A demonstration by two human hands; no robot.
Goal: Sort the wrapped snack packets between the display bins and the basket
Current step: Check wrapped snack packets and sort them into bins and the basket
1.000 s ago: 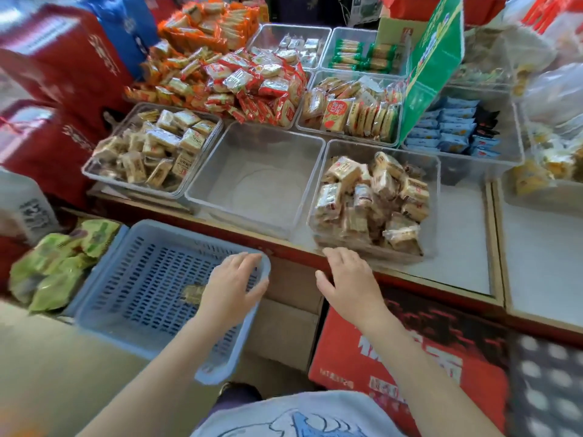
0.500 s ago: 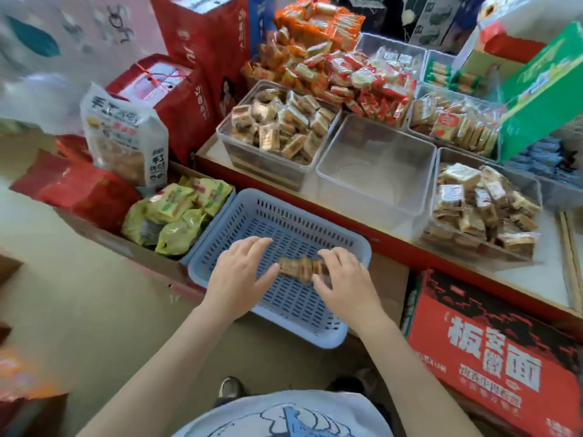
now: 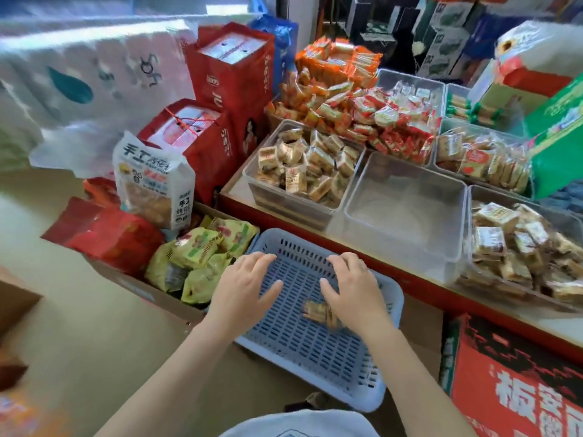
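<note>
- The left hand (image 3: pixel 244 287) was held palm down over the blue slotted basket (image 3: pixel 315 345), its fingers spread and released, with nothing seen grasped.
- The right hand (image 3: pixel 351 287) was likewise held over the basket, fingers loosely extended; whether they touched anything could not be told.
- A blurred wrapped snack packet (image 3: pixel 318 311) was seen in the basket just below the right thumb, partly covered by the heel of that hand.
- An empty clear bin (image 3: pixel 407 212) was placed beyond the right fingertips, on the counter.
- A bin of tan packets (image 3: pixel 304 167) was seen beyond the left fingertips, and another full bin (image 3: pixel 517 247) well to the right of the right fingers.
- Yellow-green bags (image 3: pixel 198 257) were packed just left of the left fingers.
</note>
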